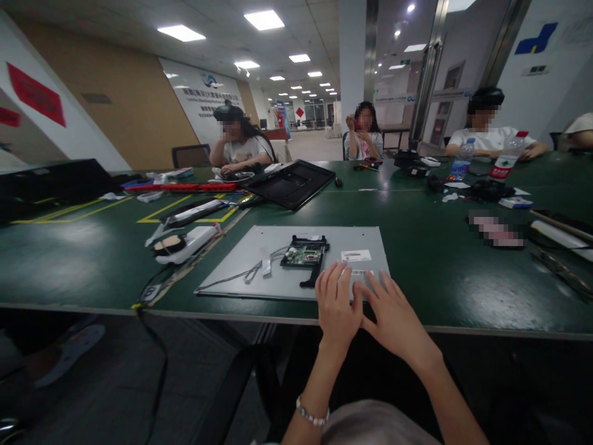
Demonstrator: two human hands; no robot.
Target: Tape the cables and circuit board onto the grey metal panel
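A grey metal panel (259, 259) lies flat on the green table (417, 235) in front of me. A green circuit board in a black bracket (306, 252) sits on its middle, with thin grey cables (252, 272) running off to the left. A white label (356, 255) is stuck to its right part. My left hand (336, 303) rests on the panel's near edge, fingers stretched flat. My right hand (391, 312) lies beside it on the same edge, fingers spread, its thumb touching the left hand. Neither hand holds anything.
A white electric screwdriver (185, 243) lies left of the panel, its cord hanging over the table edge. A black monitor shell (291, 182) lies further back. Three people sit at the far side. Bottles (503, 162), cables and small parts are at the right.
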